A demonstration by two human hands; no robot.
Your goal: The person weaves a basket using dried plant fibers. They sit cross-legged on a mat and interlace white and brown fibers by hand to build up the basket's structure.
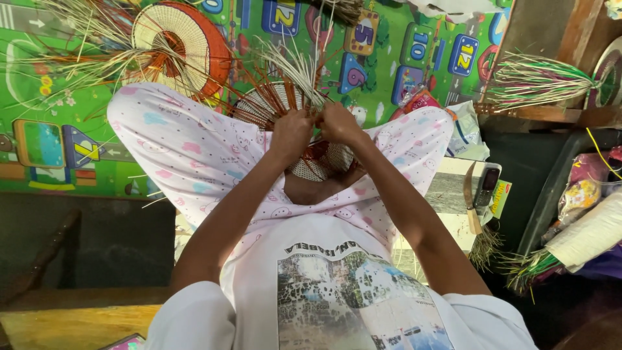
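Green children's play mat (78,97) covers the floor. Left hand (290,133) and right hand (338,123) close their fingers on the strands of a half-woven round basket base (311,165) resting on the lap. Finished woven disc (175,45) lies beyond; mobile phone (487,186) and knife (470,201) lie right.

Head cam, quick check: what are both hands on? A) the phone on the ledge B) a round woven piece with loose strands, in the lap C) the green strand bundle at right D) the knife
B: the left hand and right hand meet over the round woven piece in the lap, gripping its loose strands; the phone lies untouched on the ledge.
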